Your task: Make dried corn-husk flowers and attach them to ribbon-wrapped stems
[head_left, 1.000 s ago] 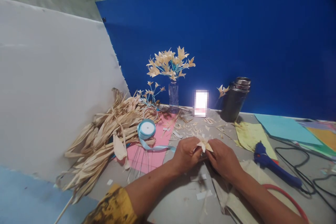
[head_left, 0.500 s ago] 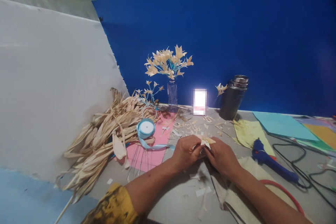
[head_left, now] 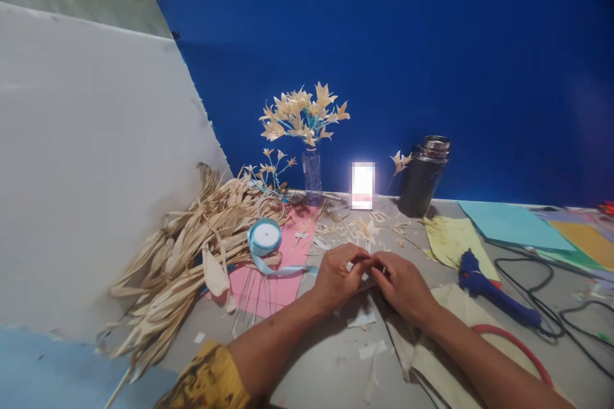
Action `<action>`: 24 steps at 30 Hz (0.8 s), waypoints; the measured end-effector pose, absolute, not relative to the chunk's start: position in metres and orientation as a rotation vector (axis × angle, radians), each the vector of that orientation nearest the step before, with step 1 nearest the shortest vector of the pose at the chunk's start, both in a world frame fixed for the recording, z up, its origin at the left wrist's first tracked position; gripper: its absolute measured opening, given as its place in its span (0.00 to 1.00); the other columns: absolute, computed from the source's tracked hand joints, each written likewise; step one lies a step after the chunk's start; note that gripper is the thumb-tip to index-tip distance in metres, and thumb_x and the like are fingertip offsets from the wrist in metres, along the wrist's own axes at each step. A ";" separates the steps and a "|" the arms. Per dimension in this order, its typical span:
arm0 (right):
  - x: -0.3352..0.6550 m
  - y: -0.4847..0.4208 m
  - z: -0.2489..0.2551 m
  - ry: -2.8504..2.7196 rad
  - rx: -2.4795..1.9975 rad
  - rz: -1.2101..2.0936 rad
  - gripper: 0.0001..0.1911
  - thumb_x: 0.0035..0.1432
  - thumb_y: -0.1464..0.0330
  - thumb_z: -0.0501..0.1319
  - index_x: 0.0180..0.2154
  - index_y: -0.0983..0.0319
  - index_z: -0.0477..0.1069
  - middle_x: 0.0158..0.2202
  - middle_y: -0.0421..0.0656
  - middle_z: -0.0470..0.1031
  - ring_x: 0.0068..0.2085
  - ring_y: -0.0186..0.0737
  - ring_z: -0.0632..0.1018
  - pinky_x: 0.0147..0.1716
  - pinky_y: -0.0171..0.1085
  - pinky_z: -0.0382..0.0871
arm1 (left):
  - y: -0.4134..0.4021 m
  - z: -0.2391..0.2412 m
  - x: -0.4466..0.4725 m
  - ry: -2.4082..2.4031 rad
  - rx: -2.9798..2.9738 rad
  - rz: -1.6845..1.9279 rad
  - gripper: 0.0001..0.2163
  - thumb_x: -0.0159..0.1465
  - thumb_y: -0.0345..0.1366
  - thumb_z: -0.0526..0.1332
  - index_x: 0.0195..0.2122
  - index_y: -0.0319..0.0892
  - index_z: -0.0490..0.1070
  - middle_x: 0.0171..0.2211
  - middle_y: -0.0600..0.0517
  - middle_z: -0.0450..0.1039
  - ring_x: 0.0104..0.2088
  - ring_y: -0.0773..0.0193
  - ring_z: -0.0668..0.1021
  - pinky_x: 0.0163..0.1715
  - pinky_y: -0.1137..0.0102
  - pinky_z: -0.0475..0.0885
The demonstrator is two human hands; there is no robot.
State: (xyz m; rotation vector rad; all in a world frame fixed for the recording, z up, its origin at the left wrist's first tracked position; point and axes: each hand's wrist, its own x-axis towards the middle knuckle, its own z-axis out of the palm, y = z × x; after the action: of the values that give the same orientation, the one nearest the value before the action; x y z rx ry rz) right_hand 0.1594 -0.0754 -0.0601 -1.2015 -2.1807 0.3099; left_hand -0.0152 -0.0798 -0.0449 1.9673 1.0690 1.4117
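Observation:
My left hand [head_left: 339,276] and my right hand [head_left: 403,285] meet at the middle of the table, fingertips pinched together. Just above them stands a small cream husk flower [head_left: 367,230], its pale stem running down between my fingers. Which hand grips the stem more firmly is hidden. To the left lies a roll of light blue ribbon [head_left: 265,236], its loose end trailing toward my left wrist. Several thin wires [head_left: 254,291] rest on a pink sheet [head_left: 293,249]. A vase [head_left: 313,176] at the back holds a bunch of similar flowers [head_left: 307,112].
Dried corn husks [head_left: 177,268] are heaped on the left. A dark flask [head_left: 422,179] stands at the back beside a bright, pixelated object [head_left: 362,185]. On the right lie a blue glue gun [head_left: 499,297], black cables [head_left: 540,294], a yellow sheet [head_left: 451,239] and a turquoise sheet [head_left: 513,223].
The flower has risen and turned upright above my fingers, where before it lay across them. My fingertips have come closer together. The view has shifted slightly.

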 end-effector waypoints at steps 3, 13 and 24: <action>0.160 -0.075 -0.053 -2.074 -1.233 0.459 0.11 0.65 0.64 0.54 0.34 0.58 0.73 0.32 0.43 0.79 0.35 0.44 0.78 0.37 0.40 0.67 | -0.078 -0.037 -0.018 1.144 1.602 1.513 0.04 0.67 0.36 0.58 0.38 0.43 0.72 0.30 0.52 0.77 0.32 0.64 0.79 0.37 0.69 0.73; 0.172 -0.059 -0.036 -1.178 -1.337 1.147 0.18 0.54 0.53 0.63 0.36 0.62 0.75 0.18 0.32 0.59 0.19 0.32 0.60 0.19 0.32 0.53 | -0.062 -0.024 -0.026 1.155 0.960 1.545 0.15 0.65 0.52 0.58 0.33 0.46 0.62 0.17 0.64 0.50 0.16 0.72 0.53 0.16 0.76 0.48; 0.165 -0.078 -0.029 -1.754 -1.301 0.970 0.21 0.59 0.52 0.59 0.22 0.59 0.70 0.18 0.36 0.63 0.22 0.35 0.65 0.22 0.34 0.58 | -0.092 -0.045 0.003 0.943 1.131 1.180 0.15 0.56 0.44 0.71 0.32 0.41 0.68 0.21 0.61 0.60 0.21 0.74 0.60 0.23 0.75 0.55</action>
State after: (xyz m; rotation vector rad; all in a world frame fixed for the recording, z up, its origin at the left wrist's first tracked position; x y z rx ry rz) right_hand 0.1655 -0.0782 -0.0295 -1.3010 -1.7538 0.9695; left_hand 0.0027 -0.0921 -0.0450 1.1306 0.9427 1.1796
